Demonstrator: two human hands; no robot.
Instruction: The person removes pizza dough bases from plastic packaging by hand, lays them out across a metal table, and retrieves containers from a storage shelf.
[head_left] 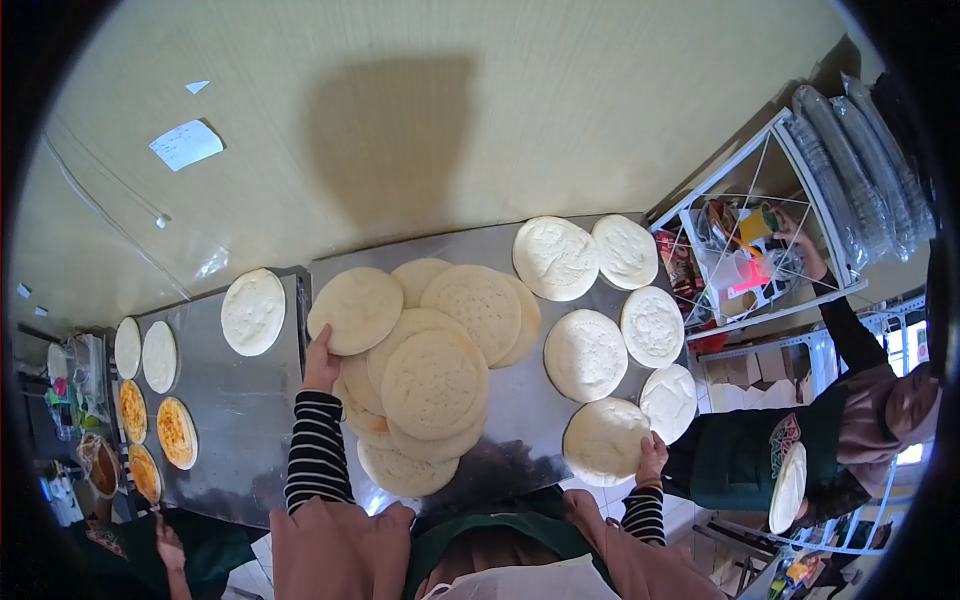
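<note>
My left hand (320, 364) grips the near left edge of a round pizza base (356, 308), which overlaps the far left side of a loose pile of bases. The topmost base of that pile (431, 384) is pale and dotted with small holes. At the table's near right side, my right hand (652, 460) has its fingers around the edge of another pizza base (606, 442). Just beyond it lie a whiter base (668, 404) and another base (585, 355). The fingertips beneath both held bases are hidden.
The metal table (520, 465) meets the wall at the back. On the left table (235, 410) are plain bases and several sauced ones (177, 433). A co-worker (770, 440) at right holds a base (789, 487) and reaches into a white rack (735, 165). Another person's hand (170, 545) shows lower left.
</note>
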